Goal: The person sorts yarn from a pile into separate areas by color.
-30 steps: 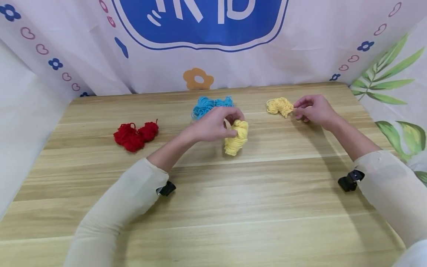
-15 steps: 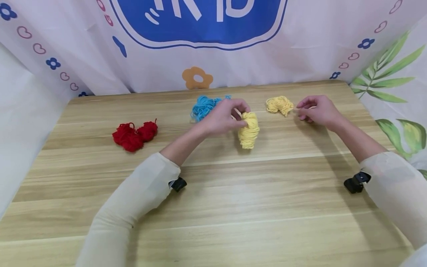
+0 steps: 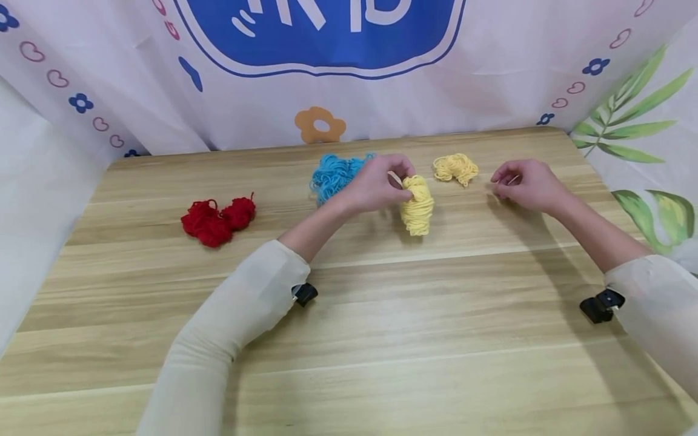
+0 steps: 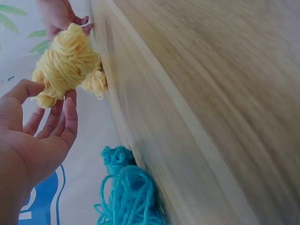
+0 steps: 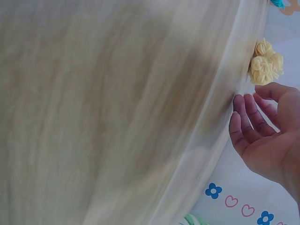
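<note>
My left hand (image 3: 380, 181) pinches the top end of a light yellow yarn skein (image 3: 417, 207), which hangs upright over the table. In the left wrist view, thumb and fingers grip the lower end of that bundled skein (image 4: 68, 63). A smaller, deeper yellow yarn skein (image 3: 455, 168) lies near the table's back edge, just right of the held one. My right hand (image 3: 526, 184) hovers to the right of it, apart from it. Its fingers are loosely bent with nothing between them, as the right wrist view shows for the hand (image 5: 267, 131).
A blue yarn skein (image 3: 332, 175) lies at the back, partly behind my left hand. Farther left is a red yarn skein (image 3: 211, 224) in two lumps. The wooden table (image 3: 392, 339) ends at a printed cloth backdrop (image 3: 409, 103).
My left hand has carried the light yellow skein right and slightly back, uncovering more of the blue yarn. My right hand has drawn away from the smaller yellow skein, to the right.
</note>
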Demonstrator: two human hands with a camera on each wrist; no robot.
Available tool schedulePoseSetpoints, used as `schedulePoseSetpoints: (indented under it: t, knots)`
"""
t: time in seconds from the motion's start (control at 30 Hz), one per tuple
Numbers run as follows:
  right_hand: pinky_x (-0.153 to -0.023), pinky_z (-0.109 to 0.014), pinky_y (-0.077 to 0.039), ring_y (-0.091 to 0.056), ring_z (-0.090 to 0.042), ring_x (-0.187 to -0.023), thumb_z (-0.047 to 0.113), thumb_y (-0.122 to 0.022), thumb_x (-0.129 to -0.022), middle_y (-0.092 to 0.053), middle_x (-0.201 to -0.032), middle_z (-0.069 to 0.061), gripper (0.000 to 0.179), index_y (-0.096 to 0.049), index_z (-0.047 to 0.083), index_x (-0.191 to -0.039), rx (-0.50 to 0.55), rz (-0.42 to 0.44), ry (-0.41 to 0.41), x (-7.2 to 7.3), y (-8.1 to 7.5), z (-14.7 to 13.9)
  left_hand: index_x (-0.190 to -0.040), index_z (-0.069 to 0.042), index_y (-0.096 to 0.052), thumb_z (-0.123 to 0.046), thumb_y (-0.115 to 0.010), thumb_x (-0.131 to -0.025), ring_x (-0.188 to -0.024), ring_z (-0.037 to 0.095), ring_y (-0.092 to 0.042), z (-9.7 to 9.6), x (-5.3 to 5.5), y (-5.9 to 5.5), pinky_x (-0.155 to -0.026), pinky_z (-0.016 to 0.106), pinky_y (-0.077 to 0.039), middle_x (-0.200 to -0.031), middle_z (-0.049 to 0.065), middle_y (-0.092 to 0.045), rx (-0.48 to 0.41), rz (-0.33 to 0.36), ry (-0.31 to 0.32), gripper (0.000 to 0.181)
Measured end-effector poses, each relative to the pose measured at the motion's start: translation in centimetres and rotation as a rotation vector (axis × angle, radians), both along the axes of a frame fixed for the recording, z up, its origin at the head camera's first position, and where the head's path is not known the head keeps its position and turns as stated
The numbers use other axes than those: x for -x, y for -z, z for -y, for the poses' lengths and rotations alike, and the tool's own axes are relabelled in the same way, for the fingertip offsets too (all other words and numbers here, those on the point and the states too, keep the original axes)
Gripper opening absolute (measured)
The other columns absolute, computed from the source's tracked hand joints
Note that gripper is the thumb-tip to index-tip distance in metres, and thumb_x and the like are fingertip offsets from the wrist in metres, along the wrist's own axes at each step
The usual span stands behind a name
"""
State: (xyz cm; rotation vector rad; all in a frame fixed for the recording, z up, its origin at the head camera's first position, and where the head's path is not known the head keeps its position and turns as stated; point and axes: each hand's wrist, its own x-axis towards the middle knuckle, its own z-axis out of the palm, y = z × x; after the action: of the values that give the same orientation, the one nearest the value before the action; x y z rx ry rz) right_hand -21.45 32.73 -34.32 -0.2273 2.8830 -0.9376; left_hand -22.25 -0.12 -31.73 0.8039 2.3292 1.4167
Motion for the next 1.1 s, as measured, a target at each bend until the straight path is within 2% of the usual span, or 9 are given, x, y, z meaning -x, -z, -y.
schedulePoseSetpoints:
  t: [0.27, 0.5, 0.6, 0.73, 0.93, 1.0, 1.1]
  knots:
    - [-0.064, -0.017, -0.043, -0.058, -0.014, -0.076, 0.01, -0.072, -0.094, -0.069, -0.091, -0.014, 0.018, -0.069, -0.005, -0.103, -0.073, -0.043, -0.035, -0.1, 0.0, -0.4, -0.101, 0.0, -0.061, 0.008, -0.072, -0.088, -0.098, 0.027, -0.067, -1.0, 0.7, 0.5, -0.082, 0.025, -0.058, -0.1, 0.012, -0.06, -0.018, 0.019, -0.043, 0.019]
    - [-0.066, -0.017, -0.043, -0.058, -0.015, -0.078, 0.009, -0.071, -0.094, -0.069, -0.091, -0.015, 0.017, -0.069, -0.005, -0.103, -0.101, -0.06, -0.049, -0.1, 0.0, -0.5, -0.099, -0.001, -0.061, 0.007, -0.072, -0.088, -0.094, 0.023, -0.065, -2.2, 1.2, 1.1, -0.08, 0.025, -0.058, -0.099, 0.011, -0.062, -0.016, 0.006, -0.081, 0.018]
    - [-0.066, -0.017, -0.043, -0.058, -0.018, -0.08, 0.008, -0.07, -0.094, -0.068, -0.091, -0.015, 0.017, -0.069, -0.005, -0.103, -0.11, -0.06, -0.051, -0.2, -0.1, -0.4, -0.098, -0.001, -0.061, 0.007, -0.072, -0.088, -0.089, 0.022, -0.065, -2.9, 1.3, 1.4, -0.079, 0.033, -0.061, -0.099, 0.011, -0.063, -0.039, 0.036, -0.124, 0.017]
    - [-0.067, -0.018, -0.043, -0.06, -0.022, -0.082, 0.008, -0.07, -0.094, -0.068, -0.091, -0.015, 0.017, -0.069, -0.005, -0.104, -0.12, -0.051, -0.056, -0.2, -0.2, -0.4, -0.097, -0.002, -0.062, 0.006, -0.071, -0.09, -0.083, 0.022, -0.063, -3.6, 1.3, 1.6, -0.077, 0.042, -0.062, -0.099, 0.012, -0.063, -0.086, 0.114, -0.18, 0.014]
    - [-0.067, -0.019, -0.044, -0.061, -0.023, -0.082, 0.007, -0.07, -0.093, -0.069, -0.09, -0.016, 0.016, -0.069, -0.005, -0.103, -0.131, -0.067, -0.069, -0.2, -0.3, -0.4, -0.097, -0.005, -0.064, 0.001, -0.072, -0.092, -0.083, 0.018, -0.061, -4.1, 1.4, 1.8, -0.067, 0.029, -0.055, -0.097, 0.007, -0.063, -0.088, 0.142, -0.237, 0.011]
    - [-0.067, -0.019, -0.044, -0.061, -0.022, -0.082, 0.007, -0.07, -0.093, -0.069, -0.09, -0.015, 0.016, -0.069, -0.006, -0.103, -0.129, -0.066, -0.07, -0.2, -0.3, -0.5, -0.097, -0.005, -0.064, 0.002, -0.071, -0.092, -0.083, 0.02, -0.061, -4.2, 1.5, 1.9, -0.068, 0.031, -0.054, -0.096, 0.007, -0.063, -0.102, 0.148, -0.246, 0.011]
    - [-0.067, -0.019, -0.044, -0.06, -0.022, -0.082, 0.008, -0.07, -0.094, -0.068, -0.09, -0.016, 0.017, -0.069, -0.006, -0.103, -0.126, -0.059, -0.067, -0.3, -0.3, -0.6, -0.097, -0.003, -0.064, 0.004, -0.07, -0.092, -0.083, 0.025, -0.065, -4.5, 1.7, 2.2, -0.074, 0.038, -0.059, -0.096, 0.009, -0.063, -0.148, 0.168, -0.261, 0.011]
